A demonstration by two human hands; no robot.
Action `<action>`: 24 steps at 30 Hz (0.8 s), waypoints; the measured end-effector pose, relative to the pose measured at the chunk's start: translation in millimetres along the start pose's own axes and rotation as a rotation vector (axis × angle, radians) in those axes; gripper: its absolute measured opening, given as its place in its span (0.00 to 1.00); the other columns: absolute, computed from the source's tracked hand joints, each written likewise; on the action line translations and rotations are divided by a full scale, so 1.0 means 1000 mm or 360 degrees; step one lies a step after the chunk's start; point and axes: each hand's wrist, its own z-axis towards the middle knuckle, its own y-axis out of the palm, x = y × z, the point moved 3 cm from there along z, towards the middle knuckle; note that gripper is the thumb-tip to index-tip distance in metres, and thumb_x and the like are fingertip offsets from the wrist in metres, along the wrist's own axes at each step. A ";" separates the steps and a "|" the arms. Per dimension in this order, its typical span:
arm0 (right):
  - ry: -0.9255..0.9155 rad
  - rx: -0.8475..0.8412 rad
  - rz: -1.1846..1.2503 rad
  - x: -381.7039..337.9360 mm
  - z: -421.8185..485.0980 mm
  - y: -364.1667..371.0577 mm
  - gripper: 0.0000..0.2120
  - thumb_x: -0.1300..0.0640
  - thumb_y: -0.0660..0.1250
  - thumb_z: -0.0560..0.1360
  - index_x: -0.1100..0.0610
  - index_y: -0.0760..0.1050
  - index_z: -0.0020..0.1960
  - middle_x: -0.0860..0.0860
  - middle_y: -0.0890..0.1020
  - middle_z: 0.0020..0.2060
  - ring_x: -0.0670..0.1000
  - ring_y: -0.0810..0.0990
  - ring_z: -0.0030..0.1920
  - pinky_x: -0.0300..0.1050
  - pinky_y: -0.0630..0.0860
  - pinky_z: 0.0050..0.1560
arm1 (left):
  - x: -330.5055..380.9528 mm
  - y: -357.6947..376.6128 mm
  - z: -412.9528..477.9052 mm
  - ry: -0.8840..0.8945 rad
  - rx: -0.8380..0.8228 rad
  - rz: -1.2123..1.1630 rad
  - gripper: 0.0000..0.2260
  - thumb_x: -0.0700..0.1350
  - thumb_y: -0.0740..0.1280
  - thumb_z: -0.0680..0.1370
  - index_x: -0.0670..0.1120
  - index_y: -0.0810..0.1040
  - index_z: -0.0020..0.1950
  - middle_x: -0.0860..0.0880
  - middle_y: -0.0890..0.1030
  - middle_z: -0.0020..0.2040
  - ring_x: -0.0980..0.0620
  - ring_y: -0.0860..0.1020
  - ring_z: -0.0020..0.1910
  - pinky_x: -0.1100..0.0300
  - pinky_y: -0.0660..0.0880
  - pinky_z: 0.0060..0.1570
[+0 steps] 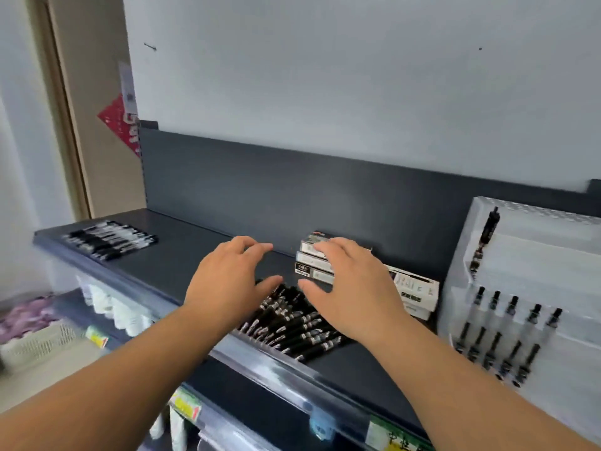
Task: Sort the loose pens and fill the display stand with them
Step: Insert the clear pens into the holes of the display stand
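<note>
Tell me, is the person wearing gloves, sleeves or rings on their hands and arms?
No. The left hand and right hand are bare, with no gloves, rings or watch showing. Both forearms are uncovered as far as the picture's lower edge, so no sleeves are visible.

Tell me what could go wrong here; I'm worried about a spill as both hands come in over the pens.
1. The black pen pile lies by the shelf's front edge; a wide scoop by the open left hand might roll pens off.
2. The right hand is near the stacked boxes and could knock them.
3. The display stand sits close on the right; a sweeping elbow may jar its pens.
</note>
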 end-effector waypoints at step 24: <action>-0.0083 -0.0343 0.0111 -0.310 0.171 0.217 0.35 0.33 0.59 0.74 0.45 0.55 0.76 0.47 0.55 0.77 0.50 0.52 0.76 0.54 0.52 0.75 | -0.399 -0.048 0.024 -0.0303 -0.0085 0.0318 0.30 0.65 0.59 0.76 0.57 0.58 0.75 0.54 0.62 0.74 0.51 0.60 0.73 0.52 0.53 0.74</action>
